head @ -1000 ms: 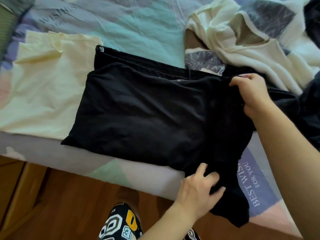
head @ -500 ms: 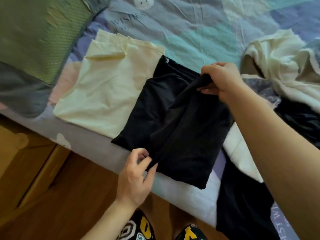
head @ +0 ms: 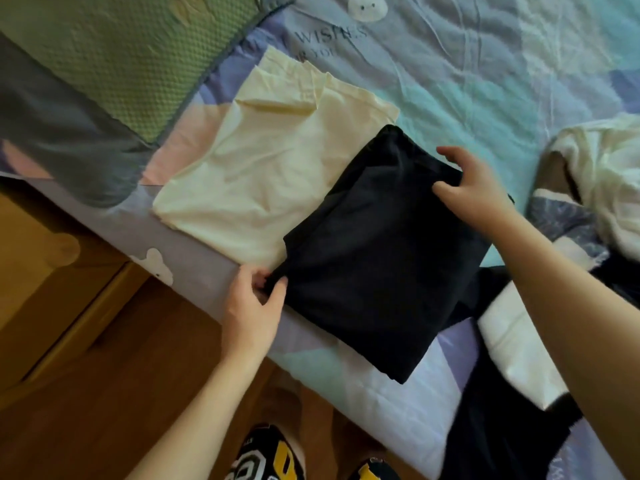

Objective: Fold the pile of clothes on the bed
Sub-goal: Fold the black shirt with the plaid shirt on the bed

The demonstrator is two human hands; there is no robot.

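— Where's everything sitting?

— The folded garment (head: 374, 268) lies on the bed (head: 485, 74) at its near edge, overlapping the right side of the flat shirt (head: 263, 174), which lies to its left.

— And the hands?

— The left hand (head: 254, 306) is at the garment's near-left corner, the right hand (head: 474, 188) on its far-right corner.

— Anything behind?

— A pillow (head: 114, 57) sits at the far left, beyond the shirt. The unfolded pile (head: 599, 171) lies to the right, and another garment (head: 498, 420) hangs over the bed's edge at the near right. The floor (head: 121, 368) runs below, in front of the bed.
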